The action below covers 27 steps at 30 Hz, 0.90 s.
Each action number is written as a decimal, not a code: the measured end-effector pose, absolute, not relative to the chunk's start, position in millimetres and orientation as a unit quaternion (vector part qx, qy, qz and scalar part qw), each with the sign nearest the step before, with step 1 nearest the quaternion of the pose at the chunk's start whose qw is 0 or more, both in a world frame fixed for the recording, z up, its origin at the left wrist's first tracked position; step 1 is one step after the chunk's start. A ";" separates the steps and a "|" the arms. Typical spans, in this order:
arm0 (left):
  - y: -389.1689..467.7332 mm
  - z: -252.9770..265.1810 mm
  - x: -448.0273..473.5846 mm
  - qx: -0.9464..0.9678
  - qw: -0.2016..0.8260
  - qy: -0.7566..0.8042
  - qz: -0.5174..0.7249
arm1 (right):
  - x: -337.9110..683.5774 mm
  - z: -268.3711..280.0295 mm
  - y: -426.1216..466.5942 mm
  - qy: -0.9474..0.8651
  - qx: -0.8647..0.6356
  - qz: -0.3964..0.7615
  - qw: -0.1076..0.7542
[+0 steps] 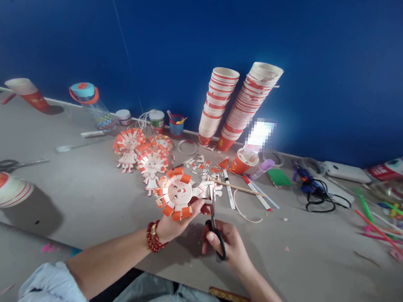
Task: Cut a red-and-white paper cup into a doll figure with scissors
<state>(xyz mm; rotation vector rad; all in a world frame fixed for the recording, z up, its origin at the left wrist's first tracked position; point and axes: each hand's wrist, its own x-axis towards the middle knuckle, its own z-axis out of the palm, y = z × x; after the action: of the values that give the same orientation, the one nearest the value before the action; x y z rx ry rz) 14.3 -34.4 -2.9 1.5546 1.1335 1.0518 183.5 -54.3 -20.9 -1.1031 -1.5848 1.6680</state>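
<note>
My left hand (181,219) holds a paper doll (179,191) cut from a paper cup, with a drawn face and a fringe of orange and white strips round its head. Black-handled scissors (219,242) are gripped in my right hand (230,245), the blades pointing up at the doll's white body (207,191). Whether the blades touch the paper I cannot tell. Left of the doll lie more finished-looking paper dolls (151,165) with the same fringed heads. Paper scraps (203,163) are scattered behind it.
Two tall stacks of paper cups (219,105) lean near the blue wall. Markers (229,188), a purple glue stick (262,168), a green block (278,177) and a blue glue gun with black cable (306,179) lie rightward. Coloured straws (385,223) sit far right; a large cup (0,187) lies left.
</note>
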 end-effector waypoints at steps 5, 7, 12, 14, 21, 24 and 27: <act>-31.3 0.3 10.1 0.633 0.463 0.450 0.427 | 187.4 -21.4 -53.6 -0.608 -0.409 0.623 0.274; -27.2 -0.9 6.6 0.622 0.467 0.451 0.438 | 192.1 -21.5 -53.0 -0.610 -0.400 0.630 0.266; -15.0 -5.2 -3.4 0.599 0.493 0.442 0.450 | 214.5 -16.9 -49.7 -0.603 -0.364 0.680 0.203; -12.0 -5.1 -6.0 0.604 0.515 0.420 0.439 | 225.5 -13.6 -48.0 -0.599 -0.350 0.701 0.164; -11.6 -7.3 -5.2 0.591 0.613 0.366 0.377 | 244.7 -1.6 -44.1 -0.601 -0.328 0.727 0.057; -13.0 -7.9 -4.2 0.572 0.657 0.344 0.351 | 243.0 1.1 -42.1 -0.593 -0.325 0.736 0.038; -13.6 -5.9 -4.3 0.566 0.669 0.345 0.337 | 239.9 2.1 -40.0 -0.588 -0.325 0.741 0.025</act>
<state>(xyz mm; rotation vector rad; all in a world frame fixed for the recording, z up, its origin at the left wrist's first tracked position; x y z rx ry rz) -4.3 -13.6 -5.9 1.2756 0.7768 0.7590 239.9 -40.0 2.1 -1.0038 -1.8182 2.2907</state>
